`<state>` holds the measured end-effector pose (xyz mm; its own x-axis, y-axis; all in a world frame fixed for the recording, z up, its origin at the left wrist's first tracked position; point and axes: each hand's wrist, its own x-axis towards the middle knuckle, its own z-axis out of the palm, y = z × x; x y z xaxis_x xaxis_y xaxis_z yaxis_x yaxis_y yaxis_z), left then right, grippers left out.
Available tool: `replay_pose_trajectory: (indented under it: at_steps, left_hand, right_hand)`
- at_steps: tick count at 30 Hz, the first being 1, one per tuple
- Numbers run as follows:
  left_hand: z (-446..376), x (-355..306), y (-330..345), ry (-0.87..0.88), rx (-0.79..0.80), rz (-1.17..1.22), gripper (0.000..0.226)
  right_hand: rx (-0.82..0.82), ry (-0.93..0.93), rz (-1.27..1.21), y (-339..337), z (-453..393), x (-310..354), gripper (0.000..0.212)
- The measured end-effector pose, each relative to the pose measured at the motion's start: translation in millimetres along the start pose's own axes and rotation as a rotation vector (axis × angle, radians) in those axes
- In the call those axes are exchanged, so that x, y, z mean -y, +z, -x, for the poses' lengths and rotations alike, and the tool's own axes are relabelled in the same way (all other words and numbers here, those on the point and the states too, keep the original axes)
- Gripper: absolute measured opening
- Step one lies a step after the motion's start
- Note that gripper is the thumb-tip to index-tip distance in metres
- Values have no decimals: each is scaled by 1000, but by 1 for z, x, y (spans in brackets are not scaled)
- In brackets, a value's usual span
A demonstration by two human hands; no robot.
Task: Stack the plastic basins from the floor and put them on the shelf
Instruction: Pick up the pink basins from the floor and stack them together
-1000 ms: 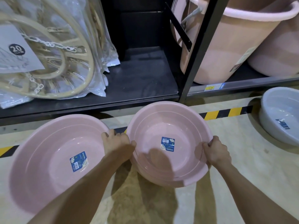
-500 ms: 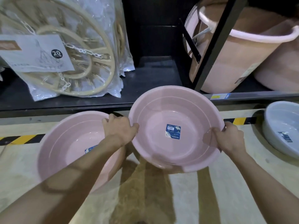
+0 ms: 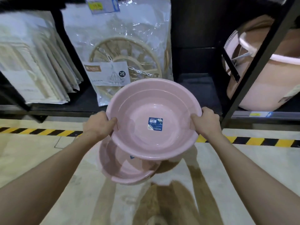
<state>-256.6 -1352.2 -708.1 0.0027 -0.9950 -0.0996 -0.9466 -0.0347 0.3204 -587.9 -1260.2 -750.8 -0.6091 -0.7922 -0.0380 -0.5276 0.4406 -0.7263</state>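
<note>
I hold a pink plastic basin [image 3: 138,111] with a blue sticker inside it, raised off the floor. My left hand [image 3: 97,125] grips its left rim and my right hand [image 3: 205,122] grips its right rim. A second pink basin [image 3: 123,169] rests on the floor just below and a little to the left, partly hidden by the held one. The dark shelf [image 3: 199,91] lies straight ahead, with a bare patch behind the held basin.
Bagged beige clothes-drying hoops [image 3: 123,51] and flat white packages [image 3: 34,62] stand on the shelf's left part. A black upright post [image 3: 259,62] divides off large pink buckets [image 3: 267,75] at right. Yellow-black hazard tape [image 3: 40,132] runs along the floor.
I have lifted the held basin and carried it left, so it now hangs over the basin on the floor. The view has swung left; the grey basin at right is out of frame.
</note>
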Motion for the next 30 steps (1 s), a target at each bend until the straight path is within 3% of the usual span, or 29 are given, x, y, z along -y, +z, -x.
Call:
replay_pose_trajectory:
  at_steps: [12, 20, 30]
  left_hand:
    - [-1, 134, 62, -190, 9, -1, 33]
    - [-2, 156, 116, -219, 69, -39, 34]
    - [-6, 168, 148, -200, 91, 31, 32]
  right_hand:
    - [210, -11, 169, 125, 17, 9, 25]
    - [204, -28, 409, 166, 23, -22, 26]
    - [233, -13, 452, 190, 24, -44, 38]
